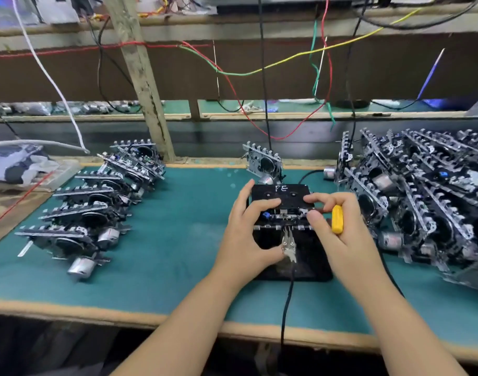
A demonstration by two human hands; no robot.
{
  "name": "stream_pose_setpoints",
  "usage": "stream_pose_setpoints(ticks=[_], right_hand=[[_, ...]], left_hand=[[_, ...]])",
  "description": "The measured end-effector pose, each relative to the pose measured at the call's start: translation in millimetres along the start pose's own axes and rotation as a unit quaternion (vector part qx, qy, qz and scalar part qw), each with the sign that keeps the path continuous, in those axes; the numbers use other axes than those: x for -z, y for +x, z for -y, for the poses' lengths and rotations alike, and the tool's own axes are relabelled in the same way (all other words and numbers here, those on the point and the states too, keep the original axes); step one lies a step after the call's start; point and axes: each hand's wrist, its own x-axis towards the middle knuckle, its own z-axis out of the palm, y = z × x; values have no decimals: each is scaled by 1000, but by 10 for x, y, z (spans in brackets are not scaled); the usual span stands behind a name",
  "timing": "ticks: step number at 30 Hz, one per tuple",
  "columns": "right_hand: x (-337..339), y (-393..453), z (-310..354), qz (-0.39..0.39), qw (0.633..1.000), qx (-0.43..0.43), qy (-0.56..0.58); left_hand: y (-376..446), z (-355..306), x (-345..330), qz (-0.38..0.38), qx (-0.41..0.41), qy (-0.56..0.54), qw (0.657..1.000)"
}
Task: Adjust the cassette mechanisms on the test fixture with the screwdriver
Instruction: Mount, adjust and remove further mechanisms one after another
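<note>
In the head view, the black test fixture (292, 256) sat in the middle of the frame on the green table (178, 240). A cassette mechanism (282, 210) lay on it. The left hand (246, 234) reached in from the lower middle, its fingers curled around the mechanism's left side. The right hand (338, 226) came in from the lower right and gripped the yellow screwdriver (337, 219), its finger and thumb pinching near the mechanism. More mechanisms stood in a row (97, 202) at the left and a pile (427, 191) at the right.
</note>
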Motion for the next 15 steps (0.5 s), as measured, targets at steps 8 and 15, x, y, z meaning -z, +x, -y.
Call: stream_pose_setpoints(ticks=[8, 15], right_hand=[[30, -47, -95, 23, 999, 6, 30], [61, -54, -159, 47, 997, 18, 58]], left_hand=[[9, 30, -15, 1, -6, 0, 1000], [2, 33, -35, -5, -17, -2, 1000]])
